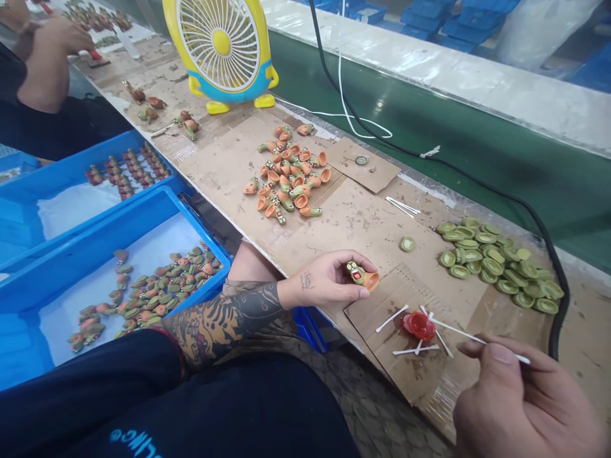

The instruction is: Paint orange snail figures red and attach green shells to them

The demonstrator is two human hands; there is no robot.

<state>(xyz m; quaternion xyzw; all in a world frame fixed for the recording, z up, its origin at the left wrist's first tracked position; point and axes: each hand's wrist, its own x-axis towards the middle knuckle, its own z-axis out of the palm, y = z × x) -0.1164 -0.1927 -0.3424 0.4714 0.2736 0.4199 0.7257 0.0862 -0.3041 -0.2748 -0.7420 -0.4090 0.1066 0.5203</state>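
Between the fingers and thumb of my left hand (329, 280) is a small figurine (361, 276) with a green face and an orange hollow end. My right hand (525, 394) pinches a cotton swab (465, 333), whose tip is at the edge of a small red pot (420, 326). Several other swabs lie around the pot on a cardboard piece (382, 312). A pile of similar orange and green figurines (289, 172) lies beyond my left hand. Green oval caps (496, 257) are heaped at the right, and a single cap (407, 244) lies apart from them.
A yellow and blue fan (222, 51) stands at the back. Blue bins (184, 222) with figurines are at the left. A black cable (539, 219) runs along the table's right edge. More swabs (403, 207) lie mid-table. Another person's hand (64, 35) is at the upper left.
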